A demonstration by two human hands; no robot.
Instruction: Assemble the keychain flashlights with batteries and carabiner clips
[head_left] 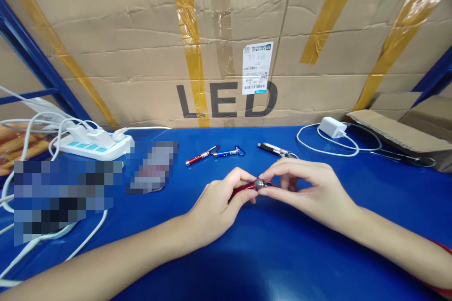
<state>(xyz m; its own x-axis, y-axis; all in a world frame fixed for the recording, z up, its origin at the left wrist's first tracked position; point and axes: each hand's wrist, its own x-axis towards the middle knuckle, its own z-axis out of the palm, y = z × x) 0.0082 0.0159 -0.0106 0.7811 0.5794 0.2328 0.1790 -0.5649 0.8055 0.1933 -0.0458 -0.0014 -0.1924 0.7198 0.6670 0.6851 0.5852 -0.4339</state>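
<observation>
Between my two hands, over the middle of the blue table, is a red penlight (244,187) with a silver end (260,184). My left hand (215,204) is closed around its red barrel, thumb and fingers pinching near the silver end. My right hand (314,188) is closed too, its thumb and fingertips pinching the silver end and the small clip there, partly hidden by the fingers. Beyond my hands lie a red penlight with a red clip (197,157), a blue penlight (226,153), and a black and a silver one side by side (273,149).
A white power strip (95,147) with tangled cables stands at the left, near two blurred-out items (155,169). A white charger (332,128) with a looped cable lies at the back right. Open cardboard (399,138) is beside it; a large taped carton (141,56) stands behind.
</observation>
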